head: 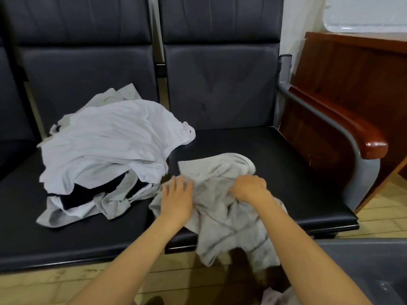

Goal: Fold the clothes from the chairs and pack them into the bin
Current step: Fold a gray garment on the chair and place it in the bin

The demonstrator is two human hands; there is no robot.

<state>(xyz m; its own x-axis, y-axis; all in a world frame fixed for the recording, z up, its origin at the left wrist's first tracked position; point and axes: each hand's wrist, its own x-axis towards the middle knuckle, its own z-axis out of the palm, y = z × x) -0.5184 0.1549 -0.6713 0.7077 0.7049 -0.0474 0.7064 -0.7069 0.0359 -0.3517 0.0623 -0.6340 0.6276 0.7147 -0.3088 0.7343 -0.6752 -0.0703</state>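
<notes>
Grey garment (222, 219) is lying crumpled on the right-hand chair seat (286, 172), its lower part hanging over the front edge. The person's left hand (176, 200) is pressing flat on it with fingers straight, while the right hand (250, 187) is gripping a fold in curled fingers. A pile of pale clothes (105, 146) is sitting on the neighbouring seat

The padded leather-look chairs (220, 95) were plain black. The crumpled light grey cloth garment (220, 208) at the right seat's front edge was unpatterned. The heaped pile of clothes (105, 137) on the left seat showed white over pale grey and black. The glossy wooden armrest (352, 133) was reddish brown.
</notes>
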